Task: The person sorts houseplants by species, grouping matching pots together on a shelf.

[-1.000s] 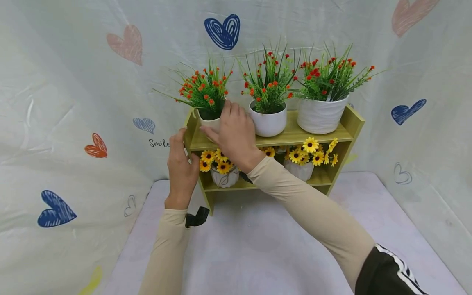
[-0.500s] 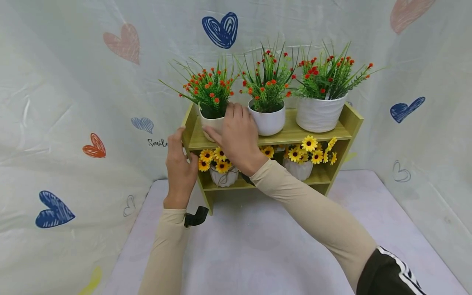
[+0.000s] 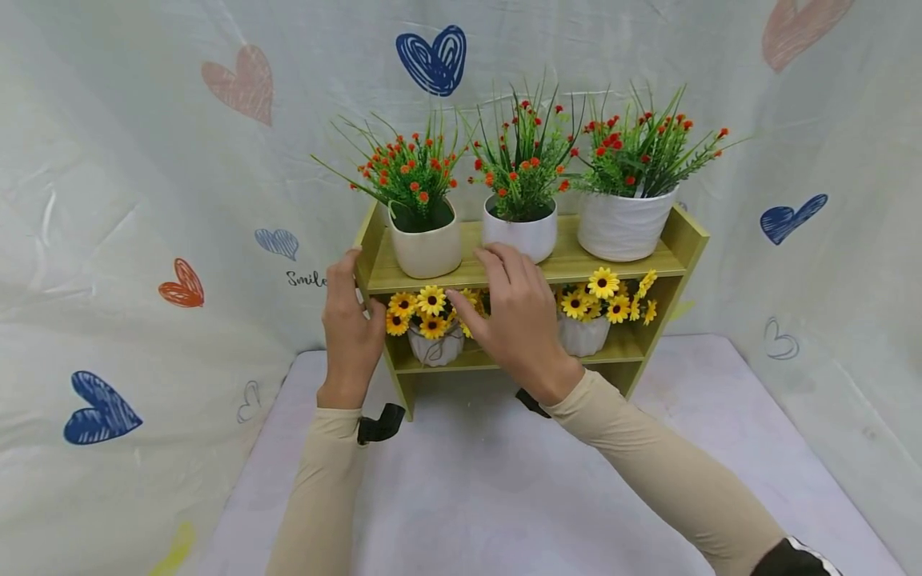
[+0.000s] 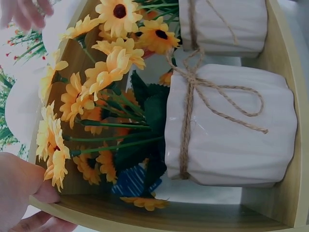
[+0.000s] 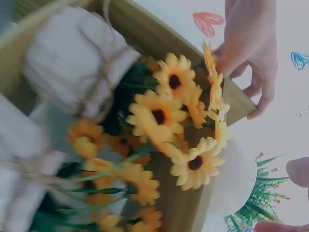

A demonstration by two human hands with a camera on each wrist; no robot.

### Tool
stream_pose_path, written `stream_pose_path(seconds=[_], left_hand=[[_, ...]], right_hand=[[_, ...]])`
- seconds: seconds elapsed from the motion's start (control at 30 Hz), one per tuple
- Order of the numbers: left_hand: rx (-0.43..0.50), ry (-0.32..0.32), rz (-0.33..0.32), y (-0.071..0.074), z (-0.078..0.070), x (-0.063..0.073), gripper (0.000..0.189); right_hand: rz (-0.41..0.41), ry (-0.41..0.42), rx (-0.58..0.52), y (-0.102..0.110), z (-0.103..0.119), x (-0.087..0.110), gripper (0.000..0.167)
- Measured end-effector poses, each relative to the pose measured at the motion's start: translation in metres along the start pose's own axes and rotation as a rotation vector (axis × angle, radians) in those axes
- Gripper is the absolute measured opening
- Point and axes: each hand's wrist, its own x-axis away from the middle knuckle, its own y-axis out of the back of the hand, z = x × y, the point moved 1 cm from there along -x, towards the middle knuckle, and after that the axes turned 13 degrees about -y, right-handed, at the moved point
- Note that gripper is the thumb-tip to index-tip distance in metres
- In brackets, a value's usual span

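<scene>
On the top board of a wooden two-tier shelf [image 3: 389,276] stand three white pots of grass with red flowers: a left pot [image 3: 428,250], a middle pot [image 3: 529,236] and a right pot [image 3: 625,226]. My left hand [image 3: 351,336] grips the shelf's left side panel, its thumb at the inner side and fingers around the outside. In front of the shelf, my right hand [image 3: 520,324] has its fingers loosely extended and holds nothing; its fingertips overlap the middle pot. Below, a sunflower pot [image 4: 231,125] tied with twine sits on the lower board.
Another sunflower pot [image 3: 583,336] stands at the lower tier's right, and my right hand hides the lower middle. The shelf stands on a pale table [image 3: 475,480], against a white curtain [image 3: 144,160] printed with hearts.
The left flower pot has shifted slightly right along the top board. My right hand has let go of it and drawn back down and right. The left hand stays on the panel.
</scene>
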Motion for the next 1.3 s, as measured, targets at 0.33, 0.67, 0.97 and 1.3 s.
stream_pose_path(seconds=[0.33, 0.67, 0.97, 1.3], left_hand=[[0.000, -0.002, 0.009, 0.000, -0.001, 0.000, 0.071], [0.015, 0.004, 0.019, 0.003, 0.002, 0.005, 0.074], [0.134, 0.054, 0.010, 0.008, 0.005, 0.018, 0.071], [0.157, 0.195, 0.074, 0.009, 0.024, 0.068, 0.056]], right_hand=[[-0.009, -0.029, -0.098, 0.024, -0.041, 0.064, 0.046], [-0.069, -0.138, -0.103, 0.043, -0.086, 0.116, 0.063], [-0.108, -0.243, -0.063, 0.059, -0.128, 0.152, 0.066], [-0.091, -0.352, 0.055, 0.076, -0.175, 0.181, 0.036]])
